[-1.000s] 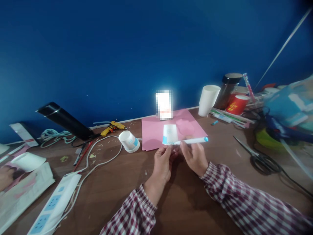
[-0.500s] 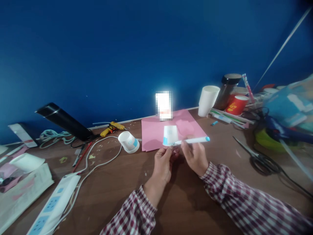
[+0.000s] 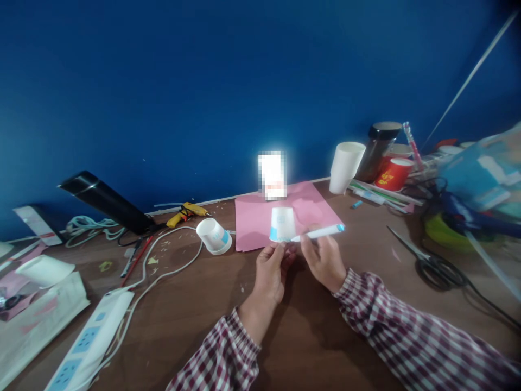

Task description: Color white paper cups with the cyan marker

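Note:
My left hand (image 3: 271, 271) pinches the lower edge of a white paper cup (image 3: 282, 222) with a pale blue patch, its narrow end upward. Between the fingers of my right hand (image 3: 324, 259) is a white marker (image 3: 322, 232) with a blue end, lying nearly level. Its tip points left, at the blue marks low on the cup's side; whether it touches cannot be made out. Behind the cup lies a sheet of pink paper (image 3: 254, 217). To the left, another paper cup (image 3: 214, 237) rests on the table, tilted in view. A small blue marker cap (image 3: 357, 205) lies to the right.
Black-handled scissors (image 3: 437, 271) lie at right. Stacked white cups (image 3: 345, 167), a red cup (image 3: 394, 174) and a dark jar (image 3: 380, 152) stand at the back right. Leftward are a yellow glue gun (image 3: 187, 214), a power strip (image 3: 87, 342) and its white cord (image 3: 179, 271).
The marker has shifted slightly to the left and tilts a little more, with my right fingers moving along. The cup has moved very slightly up and left.

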### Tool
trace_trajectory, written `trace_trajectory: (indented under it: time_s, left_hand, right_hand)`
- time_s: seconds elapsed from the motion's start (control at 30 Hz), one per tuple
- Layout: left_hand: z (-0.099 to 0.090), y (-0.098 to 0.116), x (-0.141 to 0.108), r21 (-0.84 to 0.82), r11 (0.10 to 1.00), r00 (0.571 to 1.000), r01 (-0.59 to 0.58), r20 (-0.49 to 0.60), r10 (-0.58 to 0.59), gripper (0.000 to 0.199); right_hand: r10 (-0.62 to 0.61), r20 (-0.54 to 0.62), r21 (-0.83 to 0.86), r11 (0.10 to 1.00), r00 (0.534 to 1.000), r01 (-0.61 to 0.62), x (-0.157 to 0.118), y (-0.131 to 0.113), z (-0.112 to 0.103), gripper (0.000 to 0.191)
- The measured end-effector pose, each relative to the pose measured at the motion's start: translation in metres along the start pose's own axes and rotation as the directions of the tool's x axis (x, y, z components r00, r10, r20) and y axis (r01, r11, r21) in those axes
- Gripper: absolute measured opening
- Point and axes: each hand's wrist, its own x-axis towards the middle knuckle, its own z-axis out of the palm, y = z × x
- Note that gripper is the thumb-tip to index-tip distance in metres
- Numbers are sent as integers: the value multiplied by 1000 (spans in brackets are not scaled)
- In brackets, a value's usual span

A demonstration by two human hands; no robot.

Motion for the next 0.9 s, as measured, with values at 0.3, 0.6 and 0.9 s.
trace_trajectory:
  time_s: [0.3, 0.6, 0.9]
  left_hand:
    - [0, 0, 0, 20, 1000, 1000, -4, 6, 4, 20]
    - [-1, -1, -1, 39, 999, 1000, 2, 11, -2, 21]
    - [-1, 0, -2, 41, 999, 1000, 9, 14, -10, 21]
  right_hand:
    - [8, -9, 9, 1000, 1000, -8, 0, -1, 0, 11]
    - [13, -57, -6, 1000, 998, -13, 0, 1, 0, 11]
    - [22, -77, -3, 1000, 997, -22, 2, 0, -1, 9]
